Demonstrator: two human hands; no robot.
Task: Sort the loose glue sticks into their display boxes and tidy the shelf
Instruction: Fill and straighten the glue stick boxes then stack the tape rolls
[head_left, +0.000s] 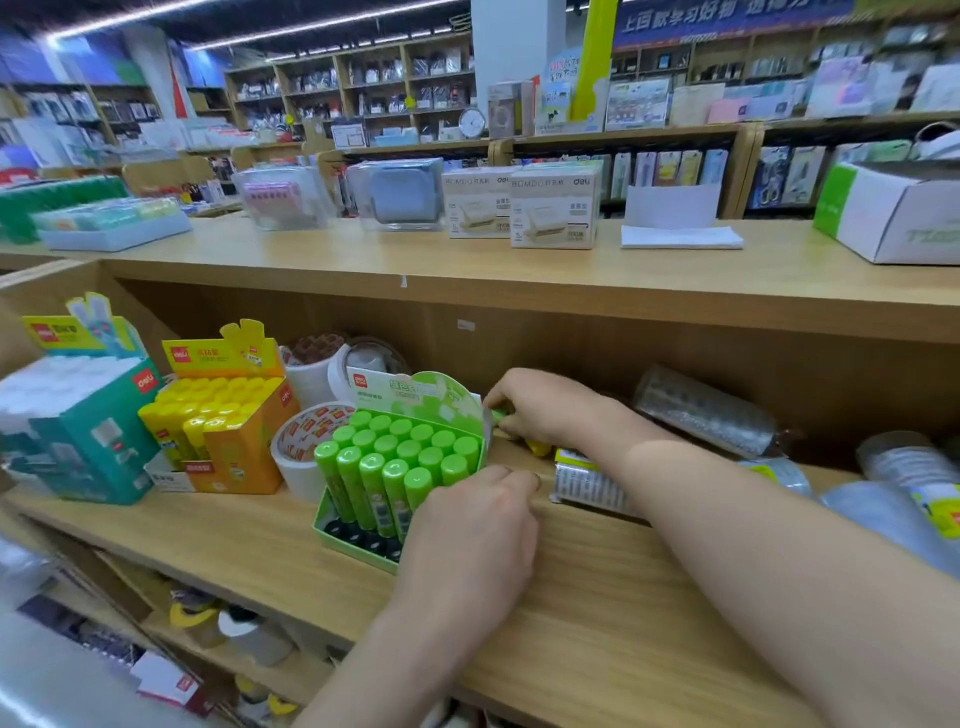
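**two hands crowd the green box on a packed shelf**

and here we are at the green display box (353, 548), dead centre of the shelf (571, 597), its green glue sticks (395, 457) standing upright in rows. the right hand (540, 410) sits at the box's 2 o'clock, just behind the curved back card, fingertips pressed together and pinching a loose green glue stick (500, 414). only the stick's tip shows; the card and the fingers cover the rest. a loose yellow glue stick (537, 447) lies on the shelf under that wrist, mostly hidden.

the left hand (470, 525) is at the box's 4 o'clock, right against its corner, seen from the back with the fingers curled out of sight. whether it grips the box, i cannot tell.

it's tight all round. a tape roll (301, 447) leans at the box's 9 o'clock, touching it. past that stands the yellow display box (244, 452), full of yellow sticks, and a teal box (98, 441) further out at 9. at 3 o'clock, beneath the right forearm, lies a silver pack (587, 486), print too blurred to read, and clear wrapped packs (701, 415) pile up towards the frame's edge, cut off. up at 12, the tabletop (363, 254) above carries boxed goods, soft and blurry.
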